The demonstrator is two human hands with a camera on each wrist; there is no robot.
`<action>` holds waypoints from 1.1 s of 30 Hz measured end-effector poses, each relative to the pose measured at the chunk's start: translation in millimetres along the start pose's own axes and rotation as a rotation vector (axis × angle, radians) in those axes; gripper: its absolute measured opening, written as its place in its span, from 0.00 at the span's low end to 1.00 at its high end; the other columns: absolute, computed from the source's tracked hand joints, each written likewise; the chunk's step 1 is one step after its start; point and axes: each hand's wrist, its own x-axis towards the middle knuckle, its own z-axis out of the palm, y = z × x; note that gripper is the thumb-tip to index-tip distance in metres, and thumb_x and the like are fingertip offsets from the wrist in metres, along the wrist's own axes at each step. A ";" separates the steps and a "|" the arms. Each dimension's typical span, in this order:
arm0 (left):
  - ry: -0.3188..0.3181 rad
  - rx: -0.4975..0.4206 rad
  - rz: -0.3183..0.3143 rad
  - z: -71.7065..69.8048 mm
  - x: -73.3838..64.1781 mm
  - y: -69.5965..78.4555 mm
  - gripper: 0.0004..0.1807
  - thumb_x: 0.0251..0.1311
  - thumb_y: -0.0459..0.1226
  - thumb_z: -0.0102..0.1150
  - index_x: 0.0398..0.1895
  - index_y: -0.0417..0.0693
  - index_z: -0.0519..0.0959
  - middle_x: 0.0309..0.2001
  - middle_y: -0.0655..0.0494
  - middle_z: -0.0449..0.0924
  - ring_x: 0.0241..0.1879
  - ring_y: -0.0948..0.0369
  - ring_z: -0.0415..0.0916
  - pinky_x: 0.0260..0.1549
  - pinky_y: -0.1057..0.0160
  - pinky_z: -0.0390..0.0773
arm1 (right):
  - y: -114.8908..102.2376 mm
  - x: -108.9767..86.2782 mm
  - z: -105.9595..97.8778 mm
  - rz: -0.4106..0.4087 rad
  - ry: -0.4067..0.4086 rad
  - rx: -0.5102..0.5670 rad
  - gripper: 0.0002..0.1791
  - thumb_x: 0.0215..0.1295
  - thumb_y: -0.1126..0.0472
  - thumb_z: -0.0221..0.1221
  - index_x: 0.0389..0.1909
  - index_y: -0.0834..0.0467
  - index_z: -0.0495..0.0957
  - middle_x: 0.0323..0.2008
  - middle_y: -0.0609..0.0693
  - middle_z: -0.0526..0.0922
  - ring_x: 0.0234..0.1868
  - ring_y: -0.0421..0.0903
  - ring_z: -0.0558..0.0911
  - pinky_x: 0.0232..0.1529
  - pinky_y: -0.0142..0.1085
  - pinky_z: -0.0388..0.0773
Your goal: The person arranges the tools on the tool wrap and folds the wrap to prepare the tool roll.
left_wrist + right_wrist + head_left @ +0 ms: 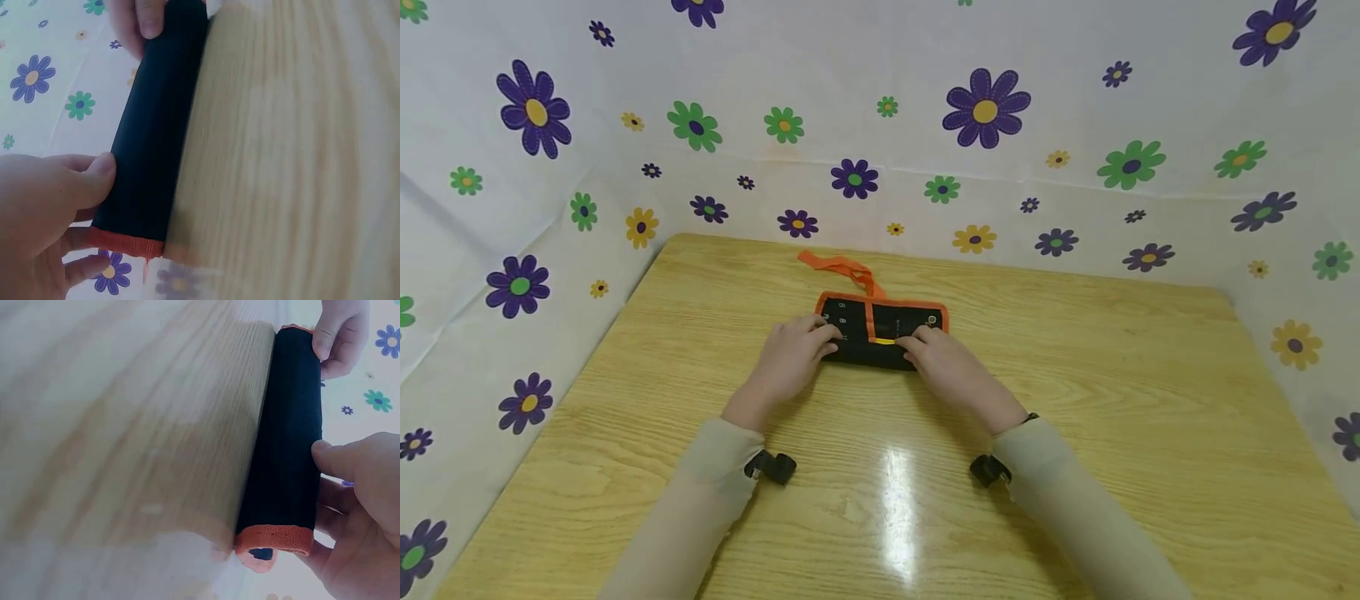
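Note:
A black fabric tool roll (872, 356) with orange trim lies toward the back of the table, its near edge folded into a thick roll. White numbers mark its upper left part, and a small yellow strip (885, 341) shows near the middle. My left hand (790, 357) grips the roll's left end, thumb on the near side and fingers over the top. At the right end my right hand (951, 367) holds it the same way. In the right wrist view, the orange-edged end (275, 539) shows curled layers. An orange tie strap (838, 265) trails from the far edge.
The wooden table (1120, 400) spreads out on both sides and in front of the roll. Behind it and at the sides hangs a white flower-print cloth (917, 150). Black wrist devices (775, 468) sit at both sleeve cuffs.

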 end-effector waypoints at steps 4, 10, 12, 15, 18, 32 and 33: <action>0.067 0.028 0.071 -1.2 5.4 5.4 0.08 0.64 0.32 0.58 0.44 0.47 0.82 0.42 0.54 0.79 0.43 0.54 0.76 0.44 0.54 0.75 | 1.6 5.0 -1.8 0.043 -0.054 0.025 0.16 0.69 0.68 0.54 0.57 0.62 0.74 0.39 0.54 0.79 0.39 0.48 0.79 0.42 0.38 0.79; 0.041 0.115 0.052 -0.4 10.3 12.2 0.14 0.63 0.24 0.53 0.44 0.44 0.84 0.42 0.54 0.81 0.44 0.54 0.77 0.47 0.55 0.76 | 3.8 8.7 -2.1 0.089 -0.026 0.057 0.13 0.69 0.68 0.53 0.52 0.62 0.79 0.43 0.55 0.79 0.43 0.49 0.79 0.45 0.39 0.78; 0.015 0.144 0.040 -1.1 11.5 15.4 0.14 0.63 0.25 0.53 0.46 0.44 0.84 0.43 0.53 0.81 0.45 0.55 0.77 0.47 0.56 0.77 | 2.7 8.2 -2.5 0.061 0.033 -0.008 0.13 0.68 0.66 0.56 0.51 0.62 0.81 0.42 0.55 0.78 0.42 0.49 0.77 0.44 0.37 0.78; -0.040 0.176 0.019 -2.8 12.9 20.8 0.13 0.64 0.33 0.55 0.50 0.42 0.83 0.45 0.51 0.81 0.46 0.55 0.78 0.47 0.56 0.78 | -2.3 7.8 -5.6 0.000 0.075 -0.174 0.14 0.64 0.66 0.60 0.51 0.61 0.82 0.41 0.55 0.78 0.39 0.49 0.76 0.40 0.36 0.77; -0.108 0.208 -0.001 -3.6 13.3 24.8 0.20 0.64 0.42 0.58 0.54 0.40 0.80 0.50 0.49 0.79 0.50 0.54 0.77 0.49 0.56 0.77 | -7.5 8.1 -8.5 -0.015 0.058 -0.276 0.15 0.63 0.66 0.61 0.50 0.60 0.82 0.40 0.53 0.80 0.40 0.48 0.76 0.41 0.35 0.77; -0.264 0.200 -0.044 -3.2 17.3 23.5 0.31 0.67 0.47 0.55 0.68 0.40 0.66 0.65 0.44 0.68 0.64 0.48 0.65 0.62 0.51 0.65 | -8.3 8.1 -11.9 0.014 -0.051 -0.344 0.29 0.55 0.54 0.68 0.58 0.59 0.77 0.48 0.54 0.80 0.49 0.49 0.77 0.46 0.34 0.78; -0.272 0.210 -0.039 -3.1 18.1 22.5 0.33 0.66 0.48 0.56 0.69 0.40 0.64 0.66 0.44 0.66 0.65 0.48 0.63 0.62 0.50 0.65 | -8.0 8.7 -12.1 0.015 -0.053 -0.346 0.29 0.56 0.55 0.68 0.59 0.60 0.77 0.48 0.54 0.80 0.49 0.49 0.77 0.46 0.34 0.79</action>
